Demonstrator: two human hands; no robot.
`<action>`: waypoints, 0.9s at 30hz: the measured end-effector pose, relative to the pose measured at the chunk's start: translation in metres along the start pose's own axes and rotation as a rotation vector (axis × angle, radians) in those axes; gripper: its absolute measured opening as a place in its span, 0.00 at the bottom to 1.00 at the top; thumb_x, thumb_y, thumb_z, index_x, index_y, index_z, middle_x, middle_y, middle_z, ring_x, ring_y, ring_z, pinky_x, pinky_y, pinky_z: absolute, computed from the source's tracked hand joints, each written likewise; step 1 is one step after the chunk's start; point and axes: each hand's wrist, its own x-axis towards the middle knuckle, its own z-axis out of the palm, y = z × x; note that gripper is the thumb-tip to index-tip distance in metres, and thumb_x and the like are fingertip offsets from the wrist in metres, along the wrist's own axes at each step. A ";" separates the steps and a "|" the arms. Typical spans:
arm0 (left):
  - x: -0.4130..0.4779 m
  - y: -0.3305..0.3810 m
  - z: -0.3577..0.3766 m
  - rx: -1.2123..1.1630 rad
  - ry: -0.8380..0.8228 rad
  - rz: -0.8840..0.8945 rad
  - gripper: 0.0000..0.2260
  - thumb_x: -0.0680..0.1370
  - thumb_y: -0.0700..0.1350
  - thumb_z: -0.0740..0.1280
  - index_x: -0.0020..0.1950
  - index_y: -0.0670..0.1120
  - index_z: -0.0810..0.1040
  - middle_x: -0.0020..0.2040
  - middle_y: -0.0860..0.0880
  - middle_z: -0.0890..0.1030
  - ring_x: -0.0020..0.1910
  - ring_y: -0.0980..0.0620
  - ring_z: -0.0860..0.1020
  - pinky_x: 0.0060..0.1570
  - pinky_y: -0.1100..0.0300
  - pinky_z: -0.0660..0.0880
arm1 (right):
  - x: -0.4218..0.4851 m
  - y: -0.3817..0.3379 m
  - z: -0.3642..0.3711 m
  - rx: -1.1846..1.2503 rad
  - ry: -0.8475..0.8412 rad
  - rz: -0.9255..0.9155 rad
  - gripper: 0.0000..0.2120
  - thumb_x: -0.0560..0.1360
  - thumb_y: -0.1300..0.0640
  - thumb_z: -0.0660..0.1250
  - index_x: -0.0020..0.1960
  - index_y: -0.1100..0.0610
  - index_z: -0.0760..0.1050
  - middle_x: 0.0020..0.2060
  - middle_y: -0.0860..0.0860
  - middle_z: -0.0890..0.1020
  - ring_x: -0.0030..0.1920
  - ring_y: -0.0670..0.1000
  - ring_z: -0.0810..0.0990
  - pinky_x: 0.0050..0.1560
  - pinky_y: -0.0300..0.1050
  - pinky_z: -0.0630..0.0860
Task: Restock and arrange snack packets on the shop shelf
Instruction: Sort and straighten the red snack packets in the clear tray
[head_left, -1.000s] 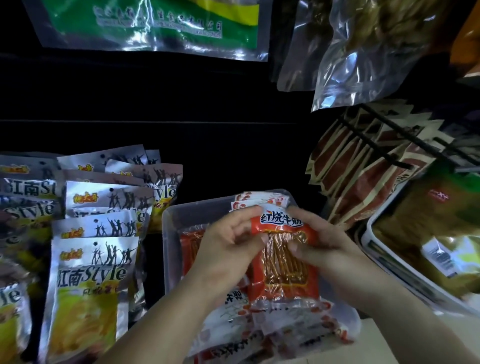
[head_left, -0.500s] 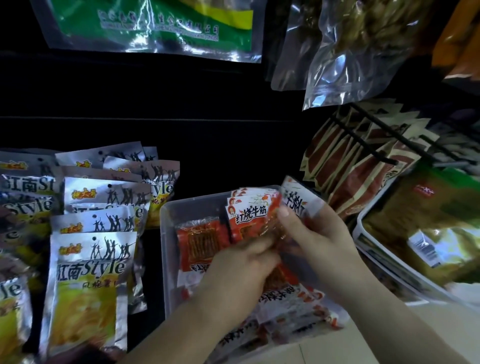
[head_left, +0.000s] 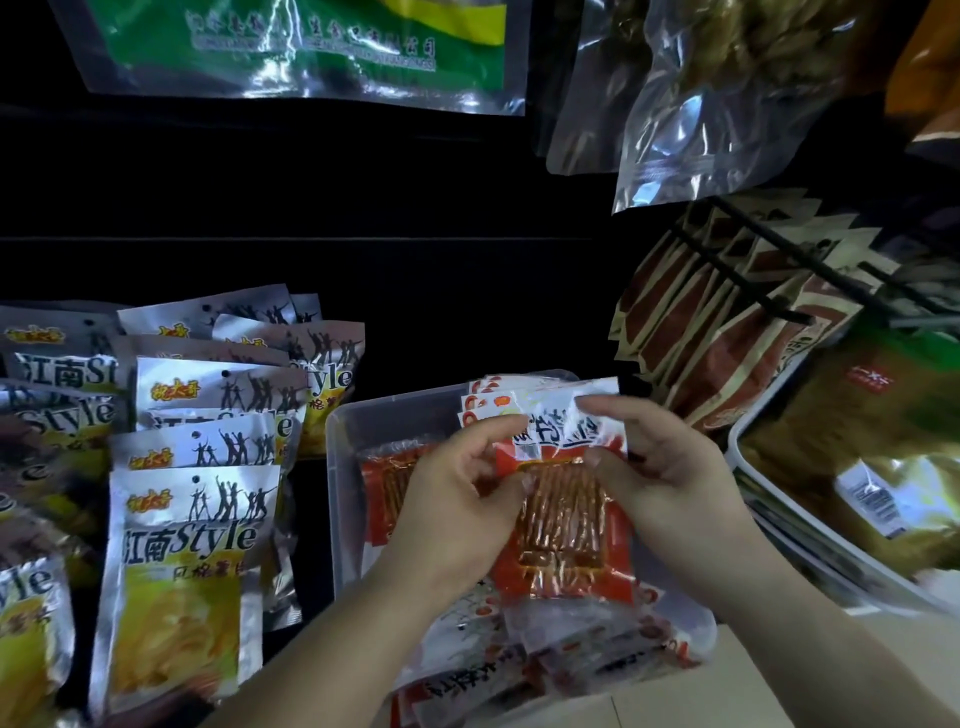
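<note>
A dark shop shelf (head_left: 363, 270) fills the frame, its back in shadow, with silver-and-yellow snack packets (head_left: 187, 561) laid in overlapping rows across its left side and a large green-labelled clear bag (head_left: 311, 47) hanging above them. At upper right hang clear bags of dried goods (head_left: 727, 93), and beneath them brown-and-cream packets (head_left: 727, 332) stand packed on edge behind black wire rails (head_left: 753, 280). A white tray (head_left: 789, 525) at far right carries a green-topped bag (head_left: 872, 415). At centre sits a clear plastic bin (head_left: 345, 467) holding red-and-white snack packets, some standing at its back, others lying flat and spilling over its near edge. Above the bin a person holds one red snack packet (head_left: 563, 525) upright, its window showing thin orange sticks. The left hand (head_left: 457, 499) curls against the packet's left edge, fingers closed on it near the top. The right hand (head_left: 670, 483) pinches the packet's white top strip between thumb and forefinger. Both forearms reach in from the bottom of the frame; a pale surface (head_left: 753, 691) shows at lower right.
</note>
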 end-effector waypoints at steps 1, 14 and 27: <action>0.000 -0.004 0.000 0.104 0.005 0.048 0.23 0.78 0.45 0.75 0.69 0.66 0.77 0.60 0.56 0.82 0.56 0.59 0.81 0.57 0.58 0.80 | 0.000 0.000 0.002 -0.073 0.024 0.005 0.21 0.81 0.65 0.68 0.65 0.42 0.79 0.44 0.68 0.81 0.38 0.74 0.75 0.36 0.71 0.75; 0.015 -0.012 0.011 0.138 -0.032 0.099 0.15 0.80 0.38 0.67 0.59 0.57 0.77 0.47 0.53 0.85 0.45 0.52 0.85 0.47 0.45 0.83 | 0.023 -0.006 0.000 -0.517 0.022 -0.210 0.33 0.79 0.54 0.73 0.77 0.31 0.64 0.75 0.40 0.65 0.62 0.55 0.81 0.55 0.53 0.83; 0.086 -0.056 -0.013 0.300 0.159 -0.203 0.19 0.76 0.41 0.76 0.64 0.45 0.75 0.47 0.53 0.82 0.47 0.53 0.81 0.43 0.64 0.74 | 0.050 0.006 0.006 -1.012 -0.858 0.564 0.29 0.67 0.39 0.79 0.64 0.47 0.80 0.60 0.44 0.83 0.60 0.48 0.81 0.60 0.47 0.79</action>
